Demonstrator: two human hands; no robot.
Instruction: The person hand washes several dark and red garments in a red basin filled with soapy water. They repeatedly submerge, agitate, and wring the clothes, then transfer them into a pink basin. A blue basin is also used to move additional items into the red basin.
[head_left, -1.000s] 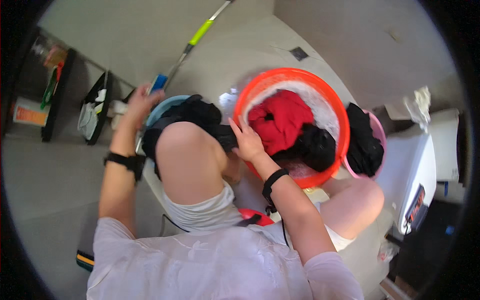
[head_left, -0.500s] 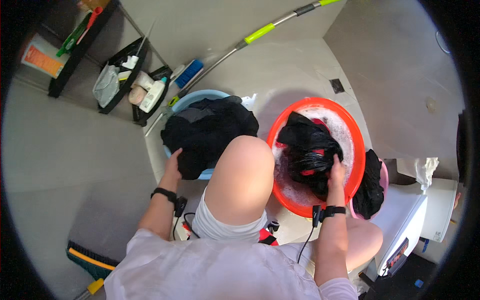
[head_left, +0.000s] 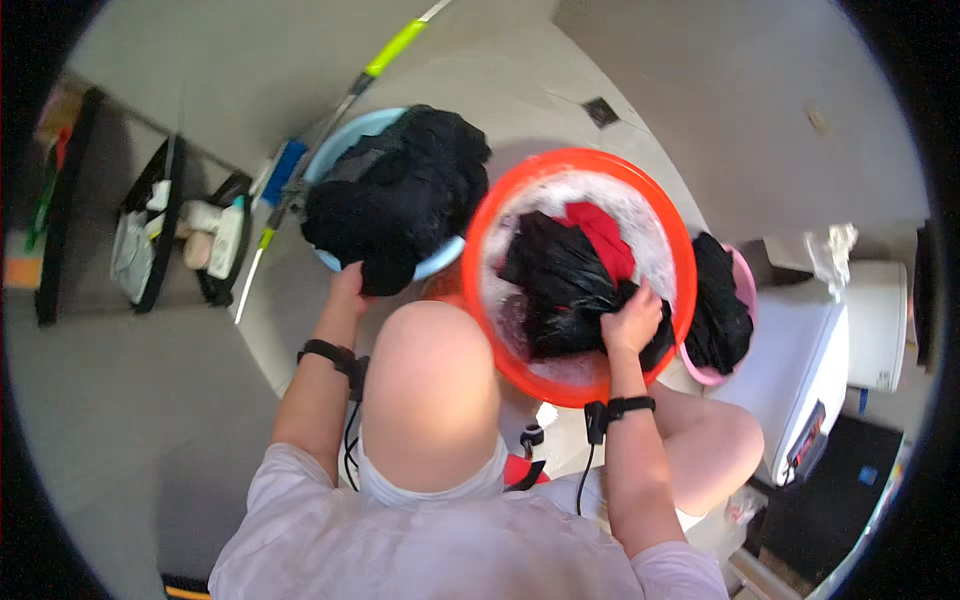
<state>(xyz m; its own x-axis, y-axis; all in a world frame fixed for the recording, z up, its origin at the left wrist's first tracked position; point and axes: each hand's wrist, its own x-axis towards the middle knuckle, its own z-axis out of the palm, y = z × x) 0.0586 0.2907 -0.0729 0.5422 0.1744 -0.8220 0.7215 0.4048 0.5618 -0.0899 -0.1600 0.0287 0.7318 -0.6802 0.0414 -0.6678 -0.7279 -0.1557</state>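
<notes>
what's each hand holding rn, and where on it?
Right hand grips the wet black garment in the orange basin at its near edge. Left hand grips the lower edge of the black clothes pile in the blue basin.

basins: 3 (head_left: 575, 385) | hands: 2 (head_left: 630, 320) | wrist straps: 2 (head_left: 328, 352)

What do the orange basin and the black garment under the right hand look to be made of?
The orange basin looks like moulded plastic: a smooth, evenly coloured, slightly glossy rim, and light seems to pass through its wall. The black garment under the right hand looks like soaked woven or knit cloth, creased, limp and shiny with wet; which fibre cannot be told. White suds surround it.
</notes>
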